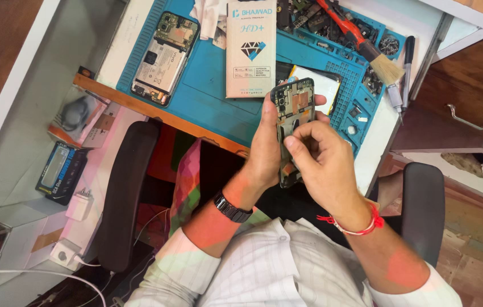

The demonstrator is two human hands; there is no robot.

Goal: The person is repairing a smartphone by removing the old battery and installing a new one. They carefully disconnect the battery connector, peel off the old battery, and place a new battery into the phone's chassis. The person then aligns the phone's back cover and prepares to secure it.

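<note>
Both hands work one opened dark smartphone frame [292,122], held upright above the desk [122,48] edge. Left hand [267,145] has its grip clamped round the frame's back; right hand [324,162] has fingertips [292,141] pinched together on its exposed face. Blue rubber repair mat [213,85] lies just beyond.

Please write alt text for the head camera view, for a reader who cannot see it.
A seated person's left hand holds an opened phone upright while the right hand pinches at its middle. Behind, a blue work mat carries a second opened phone, a white box and a brush.
</note>
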